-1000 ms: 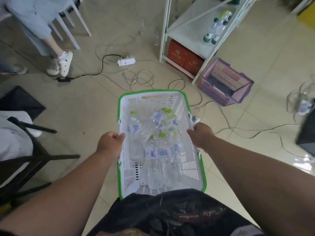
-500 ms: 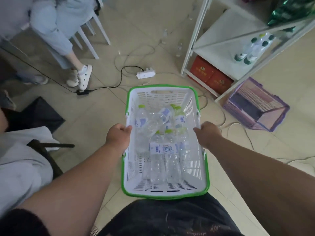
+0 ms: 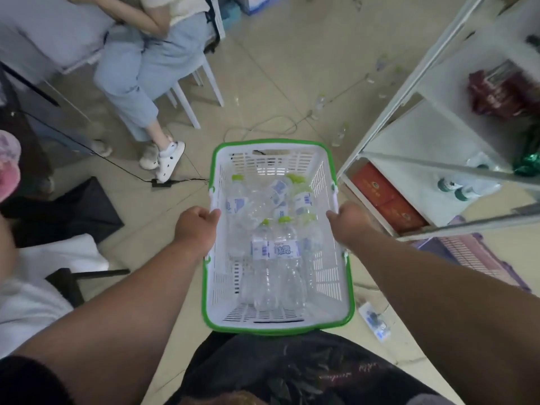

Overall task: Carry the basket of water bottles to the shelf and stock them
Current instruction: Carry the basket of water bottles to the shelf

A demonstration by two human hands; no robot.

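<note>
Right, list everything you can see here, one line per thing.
basket: one, white with green rim, held over the floor, centre
water bottles: several, count unclear, clear with green caps, lying in the basket
shelf: one, white, right
bottles on the shelf: at least two, dark green caps, lower tier
red boxes: two, under the shelf
red bag: one, on the shelf
purple basket: one, on the floor, right
power strip: one, white, on the floor beside the basket
seated person: one, light blue trousers, on a white chair, top left
left hand: grips the basket's left rim
right hand: grips the basket's right rim
</note>
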